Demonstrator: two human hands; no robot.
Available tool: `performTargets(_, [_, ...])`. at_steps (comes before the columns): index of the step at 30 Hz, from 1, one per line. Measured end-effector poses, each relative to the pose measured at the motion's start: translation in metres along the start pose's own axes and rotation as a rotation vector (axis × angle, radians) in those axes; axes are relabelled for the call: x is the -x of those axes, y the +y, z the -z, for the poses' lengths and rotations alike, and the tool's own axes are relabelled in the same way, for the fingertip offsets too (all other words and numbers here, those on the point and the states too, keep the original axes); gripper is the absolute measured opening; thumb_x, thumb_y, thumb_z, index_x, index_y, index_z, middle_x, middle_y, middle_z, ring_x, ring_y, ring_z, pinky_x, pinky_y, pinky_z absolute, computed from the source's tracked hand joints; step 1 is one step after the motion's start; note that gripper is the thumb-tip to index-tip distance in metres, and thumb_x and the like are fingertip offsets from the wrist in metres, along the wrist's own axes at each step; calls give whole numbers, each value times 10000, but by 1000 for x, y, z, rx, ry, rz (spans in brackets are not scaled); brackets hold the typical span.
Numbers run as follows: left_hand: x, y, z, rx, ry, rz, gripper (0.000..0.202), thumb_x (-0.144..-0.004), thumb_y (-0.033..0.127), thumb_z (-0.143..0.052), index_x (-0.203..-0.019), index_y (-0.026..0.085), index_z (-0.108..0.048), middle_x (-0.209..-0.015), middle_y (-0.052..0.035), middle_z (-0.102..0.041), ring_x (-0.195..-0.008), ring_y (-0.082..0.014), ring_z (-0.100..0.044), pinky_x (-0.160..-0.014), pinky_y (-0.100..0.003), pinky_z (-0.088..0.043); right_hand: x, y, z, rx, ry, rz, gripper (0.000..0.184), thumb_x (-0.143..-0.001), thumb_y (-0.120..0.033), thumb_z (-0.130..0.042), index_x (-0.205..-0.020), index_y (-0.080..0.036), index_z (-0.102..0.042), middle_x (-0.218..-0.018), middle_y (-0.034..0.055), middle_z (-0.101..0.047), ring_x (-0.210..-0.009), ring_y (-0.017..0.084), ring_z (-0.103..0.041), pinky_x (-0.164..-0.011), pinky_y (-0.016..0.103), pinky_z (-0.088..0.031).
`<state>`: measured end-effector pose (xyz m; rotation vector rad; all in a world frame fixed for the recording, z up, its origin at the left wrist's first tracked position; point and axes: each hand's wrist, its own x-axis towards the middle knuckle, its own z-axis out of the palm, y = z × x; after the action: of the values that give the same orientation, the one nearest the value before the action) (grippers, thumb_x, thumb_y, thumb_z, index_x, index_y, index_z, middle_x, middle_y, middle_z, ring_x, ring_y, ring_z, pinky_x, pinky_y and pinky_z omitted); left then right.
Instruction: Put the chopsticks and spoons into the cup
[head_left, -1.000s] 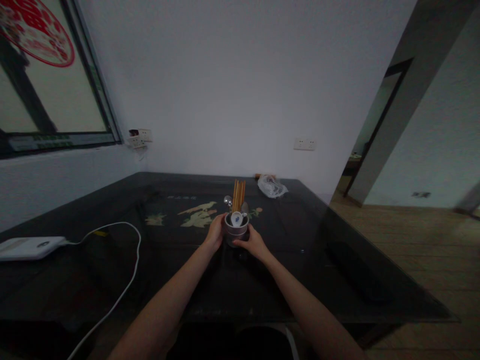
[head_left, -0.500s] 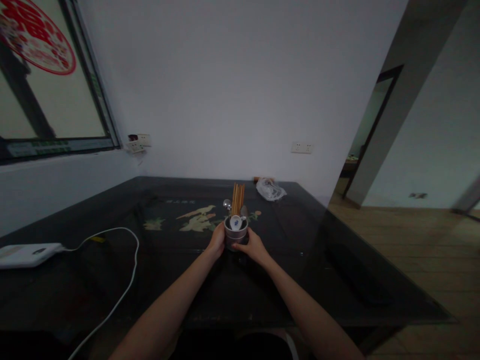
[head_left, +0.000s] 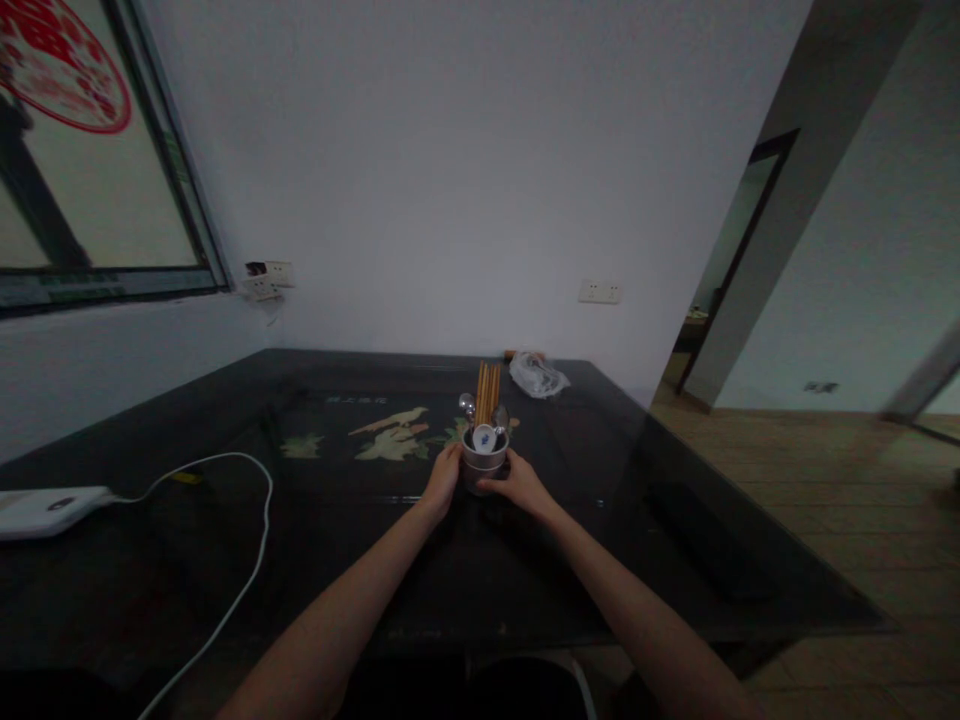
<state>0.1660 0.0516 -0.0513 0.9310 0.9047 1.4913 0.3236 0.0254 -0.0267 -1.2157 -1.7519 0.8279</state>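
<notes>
I see first the big dark table (head_left: 225, 560), which fills most of the lower view and carries a painted picture of birds and leaves (head_left: 390, 437) near its middle. On its left side lies a flat white device (head_left: 45, 508), and a white cable (head_left: 240, 560) runs from it in a loop toward the near edge. At the far edge, near the wall, rests a crumpled clear plastic bag (head_left: 538, 375).

My 2 arms reach forward to the middle of the table. My left hand (head_left: 442, 477) presses its curled fingers on the left side of a small round cup (head_left: 484, 465), and my right hand (head_left: 519, 482) wraps the right side, thumb toward the front. Both hands grip the cup between them. I cannot tell if the cup stands on the table or hangs just above it.

Inside the cup stand upright a bundle of wooden chopsticks (head_left: 487, 393), 2 metal spoons (head_left: 467, 403) and 1 white ceramic spoon (head_left: 484, 437) with a blue mark.
</notes>
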Motion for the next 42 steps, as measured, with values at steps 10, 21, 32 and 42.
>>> performTargets(10, [11, 5, -8, -272, -98, -176, 146, -740, 214, -615, -867, 178, -680, -915, -65, -693, -939, -226, -615, -905, -358, -444, 2, 12, 22, 20, 10, 17, 602, -542, -297, -818, -1076, -148, -585, -1098, 110, -661, -1016, 269, -611, -897, 427, -469])
performTargets(21, [40, 7, -23, -408, -346, -271, 438, -729, 91, -582, -1150, 210, -616, -1173, -88, -643, -1104, -240, -588, -1020, -411, -397, 10, 34, 49, 4, 23, -18, 638, -530, -316, -828, -1091, -141, -580, -1090, 114, -667, -970, 270, -635, -862, 423, -499])
performTargets(32, [40, -8, -50, -619, -550, -338, 609, -729, 151, -591, -1326, 206, -481, -1305, -103, -554, -1207, -267, -511, -1084, -439, -321, 24, 44, 94, -50, 36, -29, 616, -534, -267, -828, -1085, -127, -591, -1111, 131, -665, -978, 266, -643, -896, 431, -491])
performTargets(42, [32, -38, -98, -634, -499, -374, 617, -731, 126, -557, -1338, 184, -464, -1300, -118, -554, -1209, -271, -504, -1072, -436, -343, 27, 58, 127, -55, 163, -44, 568, -530, -261, -811, -1048, -144, -610, -1083, 128, -675, -972, 267, -642, -897, 440, -486])
